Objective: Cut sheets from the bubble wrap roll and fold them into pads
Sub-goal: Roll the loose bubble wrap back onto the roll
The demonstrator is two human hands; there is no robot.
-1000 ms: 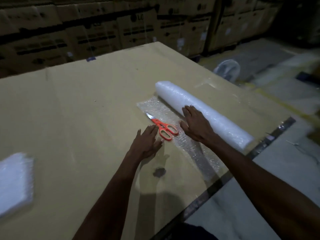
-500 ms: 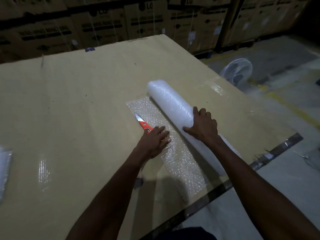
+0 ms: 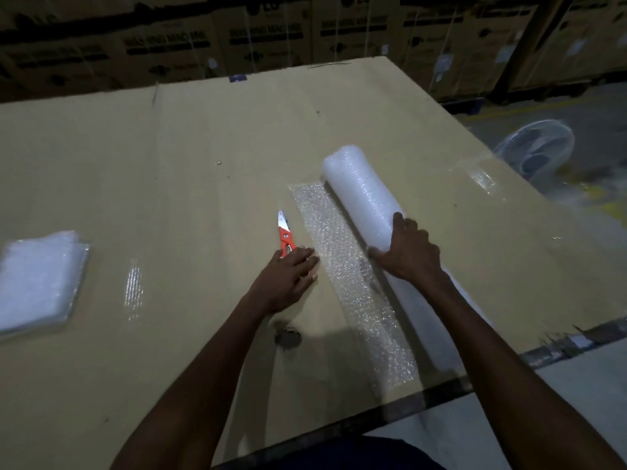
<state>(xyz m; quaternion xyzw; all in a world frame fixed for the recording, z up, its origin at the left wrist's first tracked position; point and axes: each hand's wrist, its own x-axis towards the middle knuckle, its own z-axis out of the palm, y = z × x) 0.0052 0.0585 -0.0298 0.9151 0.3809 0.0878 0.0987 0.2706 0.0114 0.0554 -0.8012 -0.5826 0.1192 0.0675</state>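
A white bubble wrap roll [image 3: 359, 191] lies on the cardboard-covered table [image 3: 169, 198], running from the middle toward the near right edge. A strip of unrolled sheet [image 3: 342, 266] lies flat along its left side. My right hand [image 3: 410, 254] rests on top of the roll, fingers draped over it and thumb stretched toward the sheet. Orange-handled scissors [image 3: 284, 232] lie on the cardboard just left of the sheet, blades pointing away. My left hand [image 3: 288, 276] lies flat over their handles, with its fingertips at the sheet's edge.
A stack of folded bubble wrap pads [image 3: 37, 283] sits at the table's left edge. A dark spot [image 3: 287, 337] marks the cardboard near my left forearm. A white floor fan [image 3: 536, 154] stands beyond the right edge, and stacked cartons [image 3: 271, 35] line the back.
The scissors have slid off the sheet onto the cardboard to its left, under my left hand. My right hand has moved from the sheet onto the top of the roll.
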